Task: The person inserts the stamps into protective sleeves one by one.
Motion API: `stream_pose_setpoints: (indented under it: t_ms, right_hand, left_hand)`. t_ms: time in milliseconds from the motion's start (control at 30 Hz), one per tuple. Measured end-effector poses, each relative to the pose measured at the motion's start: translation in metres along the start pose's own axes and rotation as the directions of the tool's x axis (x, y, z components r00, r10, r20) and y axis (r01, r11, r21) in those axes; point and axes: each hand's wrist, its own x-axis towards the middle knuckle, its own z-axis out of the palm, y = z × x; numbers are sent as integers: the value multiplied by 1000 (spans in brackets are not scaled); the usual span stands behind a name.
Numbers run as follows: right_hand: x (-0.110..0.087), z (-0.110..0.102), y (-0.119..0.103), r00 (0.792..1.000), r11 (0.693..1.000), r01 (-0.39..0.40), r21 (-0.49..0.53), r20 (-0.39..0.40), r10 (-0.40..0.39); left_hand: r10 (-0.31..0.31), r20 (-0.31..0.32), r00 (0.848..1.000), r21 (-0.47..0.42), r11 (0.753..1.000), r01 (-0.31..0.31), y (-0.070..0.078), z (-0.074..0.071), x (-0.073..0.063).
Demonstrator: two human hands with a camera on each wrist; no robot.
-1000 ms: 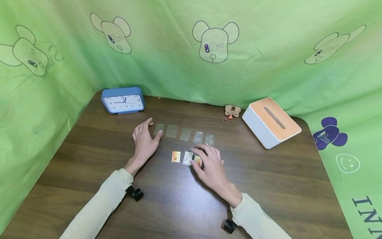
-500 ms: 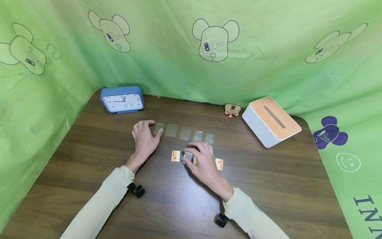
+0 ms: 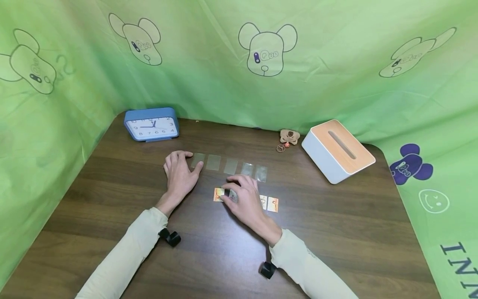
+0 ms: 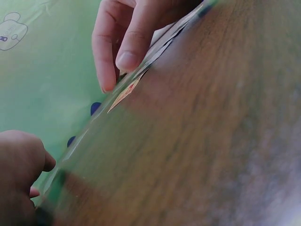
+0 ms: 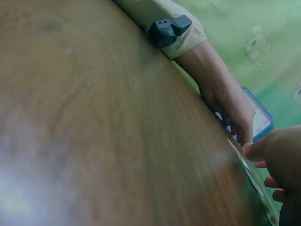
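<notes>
My left hand (image 3: 179, 174) rests on the table, fingers spread, its thumb at the leftmost clear plastic sleeve (image 3: 199, 159). Other thin clear sleeves (image 3: 213, 162) continue that row to the right. Nearer to me lies a row of small printed cards, with an orange one (image 3: 216, 194) at the left end and another orange card (image 3: 273, 204) at the right end. My right hand (image 3: 244, 201) hovers over the row and hides its middle cards. In the left wrist view, its thumb and forefinger stand apart close over the left orange card (image 4: 126, 94).
A blue alarm clock (image 3: 152, 124) stands at the back left. At the back right are a white tissue box with a wooden lid (image 3: 337, 151) and a small brown bear-shaped trinket (image 3: 289, 136) with rings. Green printed cloth (image 3: 209, 91) hangs behind the table.
My right hand has slid left along the card row, uncovering the cards at the right end and reaching the leftmost orange one. My left hand has stayed almost in place.
</notes>
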Motion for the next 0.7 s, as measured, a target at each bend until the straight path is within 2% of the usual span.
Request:
stream_pose_setpoints:
  t_ms: [200,533,700]
  right_hand:
    - [-1,2,0,1000,1000,-9,-24,23,10]
    - [-1,2,0,1000,999,-31,26,2,31]
    - [0,2,0,1000,998,-15,55,-21,16]
  left_hand:
    - [7,-2,1000,6,1000,-7,-1,0,0]
    - [15,0,1000,-1,1000,-15,-1,0,0]
    - [16,4,1000,-4,1000,-16,-1,-1,0]
